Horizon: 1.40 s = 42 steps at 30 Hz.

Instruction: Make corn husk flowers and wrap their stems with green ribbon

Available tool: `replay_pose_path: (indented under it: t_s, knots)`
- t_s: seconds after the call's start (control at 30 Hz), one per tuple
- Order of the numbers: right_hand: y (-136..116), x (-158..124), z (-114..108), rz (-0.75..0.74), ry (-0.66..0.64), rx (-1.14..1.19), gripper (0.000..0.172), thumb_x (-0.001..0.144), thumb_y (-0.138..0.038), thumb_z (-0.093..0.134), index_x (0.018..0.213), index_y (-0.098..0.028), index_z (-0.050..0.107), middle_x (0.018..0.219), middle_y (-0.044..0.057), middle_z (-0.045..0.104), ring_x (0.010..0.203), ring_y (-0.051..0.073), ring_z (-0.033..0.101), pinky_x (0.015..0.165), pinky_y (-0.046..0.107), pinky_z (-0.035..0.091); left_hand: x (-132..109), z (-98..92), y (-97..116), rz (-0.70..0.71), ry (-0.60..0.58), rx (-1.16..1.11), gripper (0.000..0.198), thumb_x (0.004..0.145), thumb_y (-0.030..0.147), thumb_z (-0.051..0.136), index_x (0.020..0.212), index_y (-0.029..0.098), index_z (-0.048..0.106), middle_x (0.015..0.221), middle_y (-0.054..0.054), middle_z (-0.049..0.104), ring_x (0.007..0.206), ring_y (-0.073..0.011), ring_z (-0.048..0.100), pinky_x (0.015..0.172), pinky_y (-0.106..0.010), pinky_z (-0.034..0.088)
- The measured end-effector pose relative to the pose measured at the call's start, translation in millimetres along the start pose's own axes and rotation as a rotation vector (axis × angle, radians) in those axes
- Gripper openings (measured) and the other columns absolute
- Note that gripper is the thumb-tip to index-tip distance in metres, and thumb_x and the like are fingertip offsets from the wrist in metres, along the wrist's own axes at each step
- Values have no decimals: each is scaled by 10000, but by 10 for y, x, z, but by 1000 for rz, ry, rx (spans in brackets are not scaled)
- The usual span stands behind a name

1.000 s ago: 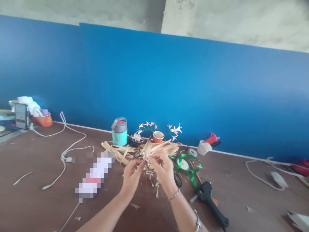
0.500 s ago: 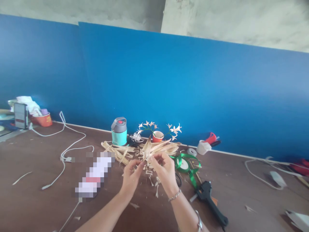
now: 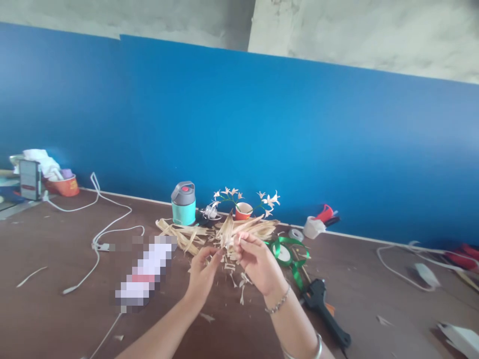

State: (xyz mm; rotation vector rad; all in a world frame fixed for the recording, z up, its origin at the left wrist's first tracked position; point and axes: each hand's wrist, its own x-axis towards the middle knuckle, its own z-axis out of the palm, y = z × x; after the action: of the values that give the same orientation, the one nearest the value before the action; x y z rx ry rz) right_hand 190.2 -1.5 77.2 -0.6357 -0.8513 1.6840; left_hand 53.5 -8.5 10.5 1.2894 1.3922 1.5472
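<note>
Pinching, left hand (image 3: 204, 269): thumb and forefinger closed on the base of a pale pointed dry-husk leaf (image 3: 225, 230), centre frame; low hold presumably keeps its blade free.
Right hand (image 3: 256, 262): just beside, fingers curled; contents cannot be told.
Glue gun: black plastic glue gun (image 3: 319, 295), lower right, perhaps for right-hand reach.
Room: brown tabletop (image 3: 60, 319) extends lower left; far edge meets blue panel (image 3: 262, 124).

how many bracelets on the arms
2: a chain bracelet on the wrist of the right hand and a silver bangle farther up that arm. Any beyond the frame can't be seen.
</note>
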Motion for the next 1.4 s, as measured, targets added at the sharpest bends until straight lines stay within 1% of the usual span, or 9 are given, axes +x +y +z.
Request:
replay_pose_path:
  t_s: [0.13,0.3,0.4,0.53,0.67,0.77,0.9,1.07,1.4]
  knots:
    - [-64,-5,-60,127,-186,258,92,710,-116,640,757,-168,580,705,-14,456,622,89,436,530,196,378,5,1,-23,-21,-39,-5,365,697,532,606,655,173,656,555,2,592,582,-165,549,522,-240,381]
    - [-79,-9,-89,128,-196,182,79,714,-141,577,724,-190,516,708,-7,415,611,109,408,510,221,368,-1,1,-5,-11,-43,-23,356,710,521,601,660,172,650,562,1,591,584,-163,549,517,-239,379]
    - [-82,-14,-71,52,-149,20,89,704,-194,574,774,-200,519,696,-7,419,599,119,407,502,235,363,-7,-2,18,-17,-43,-20,334,720,496,605,662,170,647,577,2,594,597,-161,551,527,-238,380]
    - [-72,-21,-19,-138,4,-280,224,693,-218,625,900,-195,542,723,-8,480,598,111,447,547,241,392,-14,-11,48,-23,-49,-6,321,727,484,597,678,170,646,578,4,587,597,-163,543,541,-243,383]
    - [-38,-31,8,-388,116,-744,213,715,-208,611,915,-190,542,735,-2,554,641,126,509,620,259,429,-18,-16,52,-25,-67,-7,310,747,465,579,651,172,616,560,14,556,574,-149,521,535,-237,375]
    - [-27,-51,10,-555,109,-1131,216,758,-176,547,973,-187,534,779,21,596,674,148,537,667,287,447,-19,-16,32,-14,-83,5,302,757,455,571,651,174,609,558,17,552,561,-143,514,528,-234,373]
    - [-40,-76,18,-702,31,-1439,218,821,-116,433,1005,-188,525,914,69,614,847,198,565,770,333,439,-18,-13,3,22,-89,27,306,748,465,572,658,178,630,569,10,580,562,-150,529,527,-237,384]
    - [-18,-67,9,-747,-12,-1571,279,796,-74,436,1039,-187,512,874,71,616,829,215,571,755,347,445,-21,-10,17,38,-87,64,315,742,476,569,632,187,629,563,7,583,573,-159,537,525,-240,388]
    - [26,-52,-8,-772,-7,-1571,304,803,-74,430,1072,-195,508,912,75,622,857,213,581,766,339,459,-34,-16,59,57,-114,83,256,764,407,553,663,188,638,643,-6,614,636,-171,552,604,-260,415]
